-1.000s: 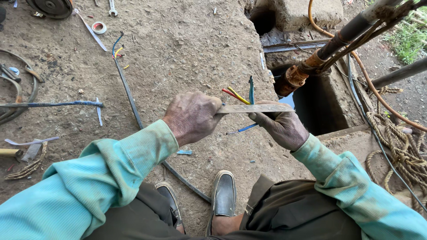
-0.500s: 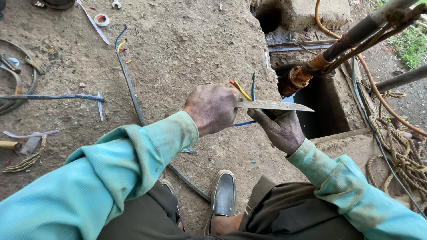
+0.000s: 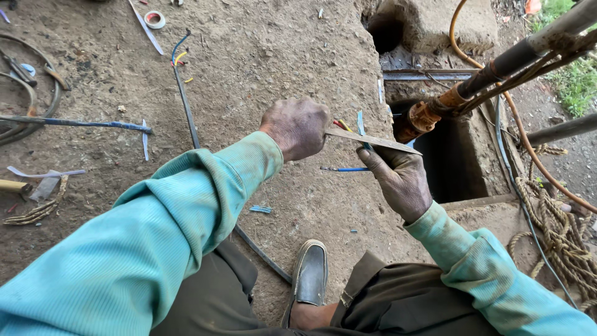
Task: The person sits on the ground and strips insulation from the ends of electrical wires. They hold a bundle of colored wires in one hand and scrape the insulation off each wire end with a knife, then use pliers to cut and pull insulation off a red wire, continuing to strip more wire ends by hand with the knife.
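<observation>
Change since the earlier frame: both hands sit slightly lower and nearer the middle of the view; the blade points the same way, toward the pit.

Left hand (image 3: 297, 126): grip closed in a fist on the handle end of a flat metal blade (image 3: 373, 140). Blade nearly level, tip over the pit edge.

Right hand (image 3: 398, 180): grip closed around coloured wires (image 3: 360, 123), just under the blade; a blue wire (image 3: 345, 169) sticks out to its left.

Surroundings: dirt floor (image 3: 267, 56); black cable (image 3: 186, 106) running up the floor; tape roll (image 3: 154, 20) at top; rusty pipe (image 3: 497, 68) slanting over a dark pit (image 3: 457, 168); coiled rope (image 3: 559, 230) at right; black shoe (image 3: 310, 274) below the hands.
</observation>
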`<state>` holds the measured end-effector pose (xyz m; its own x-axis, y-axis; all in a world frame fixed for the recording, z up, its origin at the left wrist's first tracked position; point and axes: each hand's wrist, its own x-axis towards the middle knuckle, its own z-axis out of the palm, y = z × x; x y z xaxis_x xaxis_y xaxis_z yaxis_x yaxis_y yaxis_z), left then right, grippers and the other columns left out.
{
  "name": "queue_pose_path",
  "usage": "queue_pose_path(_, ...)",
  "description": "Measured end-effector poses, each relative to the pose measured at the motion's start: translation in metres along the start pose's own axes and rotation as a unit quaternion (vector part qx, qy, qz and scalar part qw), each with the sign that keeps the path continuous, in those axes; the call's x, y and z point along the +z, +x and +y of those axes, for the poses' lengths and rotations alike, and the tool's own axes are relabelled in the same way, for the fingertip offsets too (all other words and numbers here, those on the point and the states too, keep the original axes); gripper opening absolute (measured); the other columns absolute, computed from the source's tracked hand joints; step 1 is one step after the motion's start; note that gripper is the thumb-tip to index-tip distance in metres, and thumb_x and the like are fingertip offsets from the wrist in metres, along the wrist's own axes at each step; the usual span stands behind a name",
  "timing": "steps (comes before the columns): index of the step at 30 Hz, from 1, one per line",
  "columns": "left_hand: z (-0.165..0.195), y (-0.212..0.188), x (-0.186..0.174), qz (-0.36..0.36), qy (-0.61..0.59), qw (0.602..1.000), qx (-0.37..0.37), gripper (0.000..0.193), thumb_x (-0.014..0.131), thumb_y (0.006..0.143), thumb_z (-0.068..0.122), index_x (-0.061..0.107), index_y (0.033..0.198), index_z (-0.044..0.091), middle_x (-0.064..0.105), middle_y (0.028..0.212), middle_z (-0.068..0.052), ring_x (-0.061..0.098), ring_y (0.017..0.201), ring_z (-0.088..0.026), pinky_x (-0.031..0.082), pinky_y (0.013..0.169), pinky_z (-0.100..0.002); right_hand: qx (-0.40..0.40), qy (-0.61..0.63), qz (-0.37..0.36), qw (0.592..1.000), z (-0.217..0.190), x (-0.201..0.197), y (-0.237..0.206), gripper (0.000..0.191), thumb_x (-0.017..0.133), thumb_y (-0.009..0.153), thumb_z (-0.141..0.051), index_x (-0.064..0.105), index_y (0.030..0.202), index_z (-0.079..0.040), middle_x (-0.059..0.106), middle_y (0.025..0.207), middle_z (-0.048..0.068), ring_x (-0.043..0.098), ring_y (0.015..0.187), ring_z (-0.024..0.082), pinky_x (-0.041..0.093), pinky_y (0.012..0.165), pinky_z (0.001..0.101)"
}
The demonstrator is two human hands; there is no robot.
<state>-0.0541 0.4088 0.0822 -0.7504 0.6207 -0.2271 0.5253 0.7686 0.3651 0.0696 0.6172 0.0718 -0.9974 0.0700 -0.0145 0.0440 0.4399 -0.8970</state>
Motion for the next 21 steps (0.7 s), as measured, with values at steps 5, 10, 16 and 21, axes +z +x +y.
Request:
queue_pose_path(5,-0.021,0.005,-0.003,0.007,0.067,0.997,-0.032,0.032,0.042,0.104,0.024,0.069,0.096,0.008,0.061,0.075,-0.011,0.058,0.059,-0.020,0.053,0.049,-0.042,-0.010,-0.006,0.011,1.000,-0.007,-0.006,-0.001,0.024,0.069,0.102,-0.018,0.078,0.114,0.000,0.070,0.080,0.003,0.053,0.064,0.007,0.043,0.055,0.0251)
queue_pose_path(10,-0.108,-0.025,-0.025,0.217,0.017,0.952,-0.216,0.015,0.067,0.082,0.025,0.068,0.089,0.012,0.070,0.077,-0.014,0.071,0.065,-0.032,0.054,0.047,-0.046,-0.021,0.000,0.014,1.000,-0.010,-0.028,-0.020,0.028,0.069,0.095,-0.021,0.076,0.112,-0.001,0.074,0.079,0.000,0.059,0.063,0.007,0.048,0.052,0.0244)
queue_pose_path(16,-0.107,-0.010,0.023,0.269,-0.051,0.959,-0.072,0.027,0.063,0.096,0.030,0.071,0.077,0.012,0.068,0.070,-0.013,0.067,0.062,-0.029,0.053,0.054,-0.044,0.023,-0.007,-0.037,0.999,-0.003,-0.012,-0.007,0.028,0.071,0.097,-0.021,0.077,0.116,-0.001,0.073,0.087,0.004,0.060,0.075,0.008,0.053,0.065,0.0262)
queue_pose_path(21,-0.043,-0.026,0.007,0.116,-0.386,0.912,-0.078,0.021,0.065,0.097,0.022,0.066,0.080,0.010,0.057,0.071,0.000,0.051,0.058,-0.012,0.052,0.053,-0.028,-0.012,0.032,-0.048,0.998,-0.004,-0.010,-0.007,0.030,0.067,0.100,-0.022,0.073,0.120,-0.001,0.075,0.098,0.000,0.062,0.086,0.004,0.054,0.074,0.0238)
